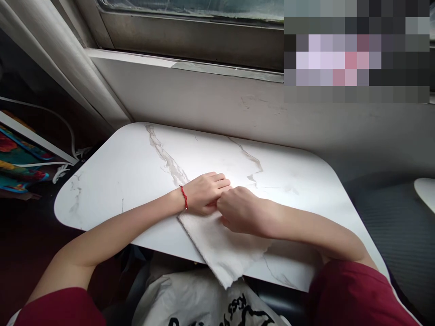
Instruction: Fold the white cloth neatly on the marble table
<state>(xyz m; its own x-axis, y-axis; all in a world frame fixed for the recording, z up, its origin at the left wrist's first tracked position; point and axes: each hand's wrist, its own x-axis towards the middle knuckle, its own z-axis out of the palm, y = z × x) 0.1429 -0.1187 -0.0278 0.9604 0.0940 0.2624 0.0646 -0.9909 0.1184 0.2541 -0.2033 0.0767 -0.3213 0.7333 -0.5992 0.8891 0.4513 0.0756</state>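
A white cloth (226,249), soft and slightly ragged at its edge, lies slantwise on the marble-patterned table (102,181). Its near corner hangs over the table's front edge. My left hand (204,192), with a red string bracelet (184,197) at the wrist, rests at the cloth's far end. Its fingers are bent and held close together, and their tips are partly hidden. Right against it, my right hand (243,209) is closed in a fist on the same end of the cloth. The two hands touch, covering the part of the cloth between them.
Behind the table rise a pale wall panel (204,97) and a window (204,9). A curtain (64,54) hangs at the left, near white cables (63,172). Below the front edge is a whitish printed fabric (190,299). A dark ribbed seat (394,226) stands at right.
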